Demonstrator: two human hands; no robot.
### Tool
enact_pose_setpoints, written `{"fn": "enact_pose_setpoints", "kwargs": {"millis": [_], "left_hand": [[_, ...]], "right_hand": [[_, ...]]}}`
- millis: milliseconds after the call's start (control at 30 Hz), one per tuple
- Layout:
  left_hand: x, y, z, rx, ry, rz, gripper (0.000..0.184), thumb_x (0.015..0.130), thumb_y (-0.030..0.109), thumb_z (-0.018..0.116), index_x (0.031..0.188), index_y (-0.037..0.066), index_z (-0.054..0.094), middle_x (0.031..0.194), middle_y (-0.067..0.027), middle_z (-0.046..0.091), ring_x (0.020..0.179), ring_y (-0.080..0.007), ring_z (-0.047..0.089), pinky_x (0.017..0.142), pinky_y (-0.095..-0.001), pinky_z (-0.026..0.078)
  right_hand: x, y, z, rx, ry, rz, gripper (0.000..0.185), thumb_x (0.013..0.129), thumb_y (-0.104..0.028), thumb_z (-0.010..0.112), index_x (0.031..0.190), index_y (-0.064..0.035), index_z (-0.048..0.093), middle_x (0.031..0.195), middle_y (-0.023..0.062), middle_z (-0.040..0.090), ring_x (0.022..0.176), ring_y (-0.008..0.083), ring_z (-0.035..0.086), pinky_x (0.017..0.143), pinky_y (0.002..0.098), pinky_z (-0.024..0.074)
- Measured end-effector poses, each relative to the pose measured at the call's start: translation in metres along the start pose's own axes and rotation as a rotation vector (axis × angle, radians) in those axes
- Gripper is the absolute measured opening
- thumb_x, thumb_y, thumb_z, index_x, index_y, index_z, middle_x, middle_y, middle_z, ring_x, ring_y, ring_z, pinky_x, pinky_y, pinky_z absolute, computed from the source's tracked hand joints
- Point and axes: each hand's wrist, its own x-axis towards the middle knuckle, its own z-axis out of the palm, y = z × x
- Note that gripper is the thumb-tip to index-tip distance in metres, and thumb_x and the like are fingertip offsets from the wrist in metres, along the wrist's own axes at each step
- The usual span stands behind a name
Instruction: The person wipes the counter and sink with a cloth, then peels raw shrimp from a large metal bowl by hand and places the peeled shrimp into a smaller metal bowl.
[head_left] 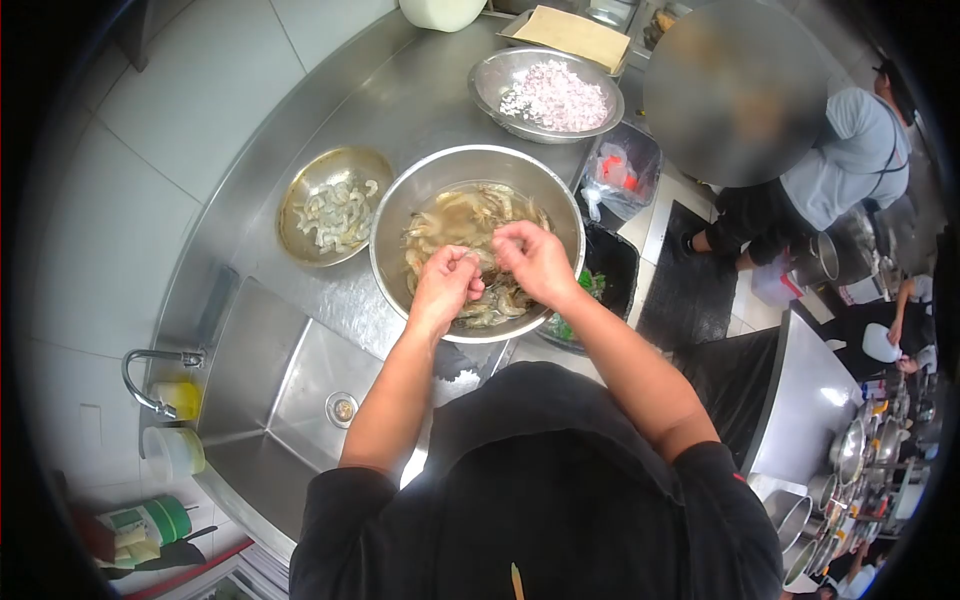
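A large steel bowl [381,240] holds shrimp [490,205] in cloudy water. Over its middle, my left hand [450,285] has its fingers curled together; what they pinch, if anything, is too small to make out. Just to the right, my right hand [532,262] is above the same bowl, fingers bent and pressed together, and I cannot make out anything in them. The two hands are close but apart. Left of the big bowl, a smaller metal bowl [289,215] contains peeled shrimp [336,214].
Behind stands a bowl [487,98] of chopped pinkish pieces. Bins lined with dark bags [620,270] are at the right. A sink [270,385] with a faucet [150,375] lies at the left. Another person [845,160] stands at the upper right.
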Motion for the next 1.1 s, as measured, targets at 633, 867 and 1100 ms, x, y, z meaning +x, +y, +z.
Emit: {"fn": "enact_pose_setpoints", "kwargs": {"millis": [633,867,1100], "left_hand": [[-0.004,0.000,-0.003,-0.117,0.066,0.146,0.024,0.099,0.014,0.053,0.114,-0.004,0.056,0.089,-0.0082,0.066,0.071,-0.0117,0.062,0.066,-0.0253,0.053],[0.000,0.006,-0.010,0.145,0.113,0.321,0.021,0.099,0.018,0.055,0.108,0.001,0.061,0.083,-0.0052,0.065,0.066,-0.0085,0.059,0.062,-0.0232,0.050],[0.014,0.105,-0.118,0.386,0.490,0.655,0.025,0.096,0.023,0.060,0.110,0.002,0.063,0.090,-0.0092,0.069,0.081,-0.0154,0.065,0.075,-0.0305,0.052]], "right_hand": [[0.009,-0.007,0.007,-0.176,-0.340,0.138,0.026,0.090,-0.019,0.055,0.094,0.0015,0.070,0.076,0.0174,0.068,0.064,0.0226,0.066,0.062,0.0359,0.0523],[0.018,-0.005,-0.022,-0.440,0.093,-0.126,0.023,0.086,-0.018,0.056,0.094,-0.0008,0.070,0.085,0.0237,0.067,0.079,0.0380,0.067,0.074,0.0413,0.0532],[0.038,0.003,-0.087,-0.389,0.415,-0.112,0.035,0.089,-0.020,0.055,0.118,-0.0013,0.063,0.084,0.0229,0.069,0.079,0.0320,0.070,0.076,0.0377,0.0531]]}}
